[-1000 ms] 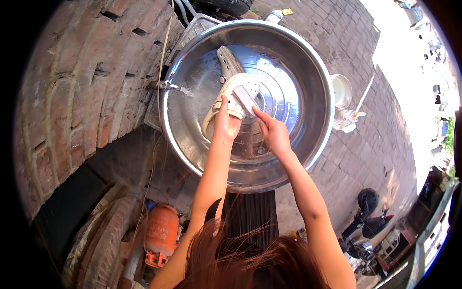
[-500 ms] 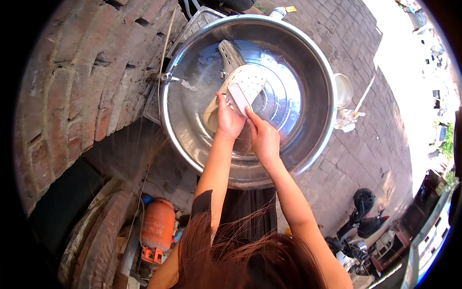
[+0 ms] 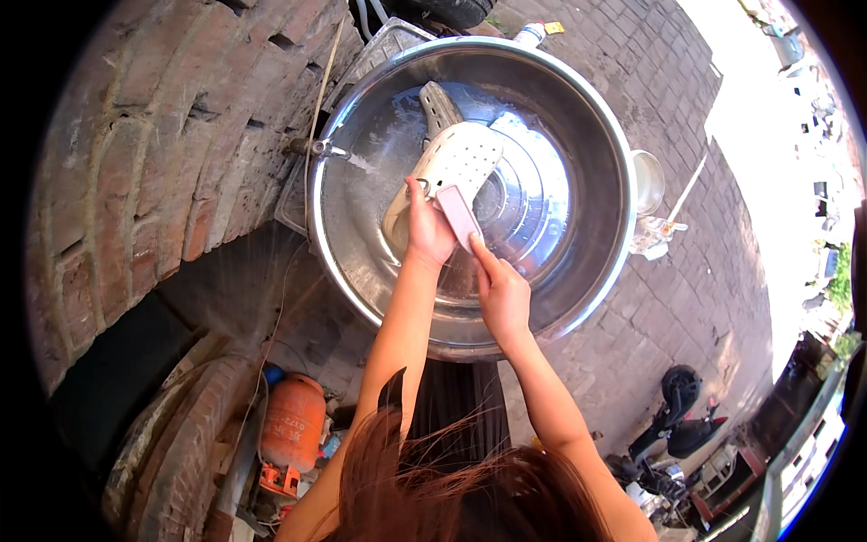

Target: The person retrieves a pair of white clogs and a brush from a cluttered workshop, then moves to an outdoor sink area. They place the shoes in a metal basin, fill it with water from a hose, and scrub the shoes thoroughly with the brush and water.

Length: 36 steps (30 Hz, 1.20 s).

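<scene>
White perforated clog (image 3: 461,163) gripped at its heel by left hand (image 3: 427,233); pink scrubbing block (image 3: 459,217) pinched by right hand (image 3: 502,298), over the steel basin's (image 3: 596,135) centre.

Bare forearms, no sleeves visible; long reddish-brown hair; dark top, possibly

Steel basin (image 3: 596,298) holds water, white perforated clog (image 3: 461,158)

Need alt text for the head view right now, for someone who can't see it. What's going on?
Over a large steel basin, the left hand holds a white perforated clog while the right hand presses a pink brush against it. A tap on the brick wall runs water into the basin.
</scene>
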Available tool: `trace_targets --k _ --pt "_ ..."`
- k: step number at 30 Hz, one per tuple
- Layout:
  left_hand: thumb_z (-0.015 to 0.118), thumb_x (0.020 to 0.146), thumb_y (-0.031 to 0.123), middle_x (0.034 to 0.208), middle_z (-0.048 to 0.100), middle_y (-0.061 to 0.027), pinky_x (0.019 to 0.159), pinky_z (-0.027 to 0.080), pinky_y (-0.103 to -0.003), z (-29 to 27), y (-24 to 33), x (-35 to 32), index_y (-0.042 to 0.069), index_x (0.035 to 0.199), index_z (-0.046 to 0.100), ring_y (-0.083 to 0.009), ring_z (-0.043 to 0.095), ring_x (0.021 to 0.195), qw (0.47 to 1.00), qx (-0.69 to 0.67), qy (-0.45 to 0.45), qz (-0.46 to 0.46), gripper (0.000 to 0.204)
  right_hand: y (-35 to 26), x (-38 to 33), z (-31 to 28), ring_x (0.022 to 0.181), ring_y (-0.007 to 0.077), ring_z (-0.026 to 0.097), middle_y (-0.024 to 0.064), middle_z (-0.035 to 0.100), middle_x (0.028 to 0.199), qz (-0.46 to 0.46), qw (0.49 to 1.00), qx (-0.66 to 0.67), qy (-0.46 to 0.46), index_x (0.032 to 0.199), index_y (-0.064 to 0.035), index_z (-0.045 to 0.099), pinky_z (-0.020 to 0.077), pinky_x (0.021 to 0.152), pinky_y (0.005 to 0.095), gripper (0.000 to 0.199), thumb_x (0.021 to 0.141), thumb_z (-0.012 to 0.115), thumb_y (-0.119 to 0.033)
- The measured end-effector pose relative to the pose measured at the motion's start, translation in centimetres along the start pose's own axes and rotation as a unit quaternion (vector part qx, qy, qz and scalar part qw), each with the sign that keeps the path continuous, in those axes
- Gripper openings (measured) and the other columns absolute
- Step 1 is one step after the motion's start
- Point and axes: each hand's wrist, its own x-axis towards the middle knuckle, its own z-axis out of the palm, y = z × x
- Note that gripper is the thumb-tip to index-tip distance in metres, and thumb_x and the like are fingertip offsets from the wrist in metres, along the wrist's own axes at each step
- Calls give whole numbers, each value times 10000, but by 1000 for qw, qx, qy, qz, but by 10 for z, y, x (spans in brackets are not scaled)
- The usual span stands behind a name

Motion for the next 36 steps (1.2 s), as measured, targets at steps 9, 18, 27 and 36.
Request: trace_targets --k 9,18,27,36 --pt "284 950 584 1419 412 -116 1061 351 -402 8 -8 -28 23 1415 303 -260 404 1302 995 -55 -28 -82 729 53 112 -13 987 259 620 177 606 1171 -19 986 87 139 1333 -55 491 480 824 353 495 876 635 -178" --pt "631 898 278 1303 507 -83 1018 351 -300 7 -2 -58 -24 1346 391 -180 469 1202 776 619 -103 55 591 42 113 -22 1049 197 583 141 629 1130 138 954 265 7 1351 -44 472 460 876 325 613 807 723 -173" --pt "451 968 435 1238 554 -104 964 414 -327 -4 26 -30 -19 1282 464 -204 536 1127 994 104 41 -4 553 -5 79 -36 586 246 574 93 558 726 -115 992 -7 59 1297 -244 549 478 575 353 411 906 567 -120" --pt "500 959 395 1163 578 -91 906 447 -307 -9 18 -26 -40 1211 509 -177 564 1047 980 162 106 46 502 -5 99 -7 636 323 632 146 627 711 -52 995 -73 38 1266 -285 569 492 583 427 381 896 588 -198"
